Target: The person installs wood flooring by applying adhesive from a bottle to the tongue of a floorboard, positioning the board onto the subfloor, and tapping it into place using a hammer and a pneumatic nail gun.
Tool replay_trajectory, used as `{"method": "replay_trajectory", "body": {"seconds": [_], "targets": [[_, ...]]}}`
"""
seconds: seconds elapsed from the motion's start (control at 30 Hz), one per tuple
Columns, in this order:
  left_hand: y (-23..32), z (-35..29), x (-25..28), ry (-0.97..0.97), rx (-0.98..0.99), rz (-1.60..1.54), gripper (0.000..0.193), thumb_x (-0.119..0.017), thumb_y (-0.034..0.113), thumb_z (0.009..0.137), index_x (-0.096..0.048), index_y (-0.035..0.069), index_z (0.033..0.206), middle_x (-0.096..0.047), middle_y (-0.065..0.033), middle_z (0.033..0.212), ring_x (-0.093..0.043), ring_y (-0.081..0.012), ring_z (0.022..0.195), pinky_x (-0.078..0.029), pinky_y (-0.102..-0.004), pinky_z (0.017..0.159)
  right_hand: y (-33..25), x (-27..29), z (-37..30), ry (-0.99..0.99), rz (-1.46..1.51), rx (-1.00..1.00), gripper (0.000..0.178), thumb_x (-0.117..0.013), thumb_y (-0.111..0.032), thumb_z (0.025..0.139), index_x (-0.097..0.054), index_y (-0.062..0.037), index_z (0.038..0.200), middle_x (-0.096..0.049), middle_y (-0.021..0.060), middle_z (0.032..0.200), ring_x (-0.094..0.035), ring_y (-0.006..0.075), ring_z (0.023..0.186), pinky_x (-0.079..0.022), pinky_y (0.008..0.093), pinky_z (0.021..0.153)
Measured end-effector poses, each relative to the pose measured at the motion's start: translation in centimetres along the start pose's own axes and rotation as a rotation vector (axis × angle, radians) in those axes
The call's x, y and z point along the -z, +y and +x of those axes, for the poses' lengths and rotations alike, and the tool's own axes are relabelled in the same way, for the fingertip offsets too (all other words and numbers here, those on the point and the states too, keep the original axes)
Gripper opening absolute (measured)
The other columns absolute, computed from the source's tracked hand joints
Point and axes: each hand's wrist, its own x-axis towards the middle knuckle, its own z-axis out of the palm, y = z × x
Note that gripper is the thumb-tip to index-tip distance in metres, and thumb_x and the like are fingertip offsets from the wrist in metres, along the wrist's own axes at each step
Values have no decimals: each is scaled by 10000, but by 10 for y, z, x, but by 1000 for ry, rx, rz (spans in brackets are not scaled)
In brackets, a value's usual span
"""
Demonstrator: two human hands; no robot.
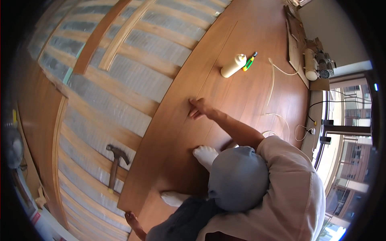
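A co-worker's hand (199, 107) presses fingers together on the laid floorboards (225, 96) near their open edge; bare joists (120, 80) stretch toward nine o'clock. Another hand (132, 219) grips the edge at six o'clock, fingers unclear.

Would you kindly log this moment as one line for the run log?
co-worker crouched on floorboards | one hand on board seam | other hand at board edge | hammer on battens | white bottle, screwdriver beyond | own hands unseen
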Motion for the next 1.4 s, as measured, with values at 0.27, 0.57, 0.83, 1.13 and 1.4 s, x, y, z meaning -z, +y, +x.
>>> {"method": "replay_trajectory", "body": {"seconds": [0.27,0.57,0.83,1.13,1.4], "targets": [[-13,39,14,-8,-36,705,600,-639,554,836,-588,-31,957,-645,-126,816,-604,-191,729,-489,-356,647,-42,-19,0,328,-528,539,310,-511,-291,909,-645,-16,861,-700,70,732,-675,173,633,-535,311,621],[27,11,-28,14,27,925,784,-637,683,735,-579,-22,1074,-664,-220,921,-636,-394,872,-505,-450,756,-77,-61,94,601,-1034,1264,521,-500,-410,927,-491,-19,1271,-529,207,1291,-490,359,1204,-391,409,1014],[37,5,-22,62,70,991,809,-595,675,767,-531,-11,1192,-643,-245,1064,-610,-374,1027,-495,-431,838,-23,-53,105,539,-1312,1165,719,-369,-516,953,-260,-14,1455,-265,209,1503,-217,344,1406,-159,473,1148],[204,72,-83,290,-558,1082,578,-717,112,746,-471,15,1260,-508,-208,1254,-519,-369,1128,-451,-448,924,9,-28,68,618,-1396,934,759,-394,-492,938,-200,11,1472,-167,189,1546,-124,323,1442,-84,450,1170],[265,107,-168,120,-800,1052,440,-717,81,754,-497,26,1132,-585,-192,1018,-532,-392,999,-446,-476,862,-8,-16,44,599,-1367,806,732,-302,-514,968,-196,6,1472,-151,169,1552,-107,291,1448,-83,398,1180]]}}
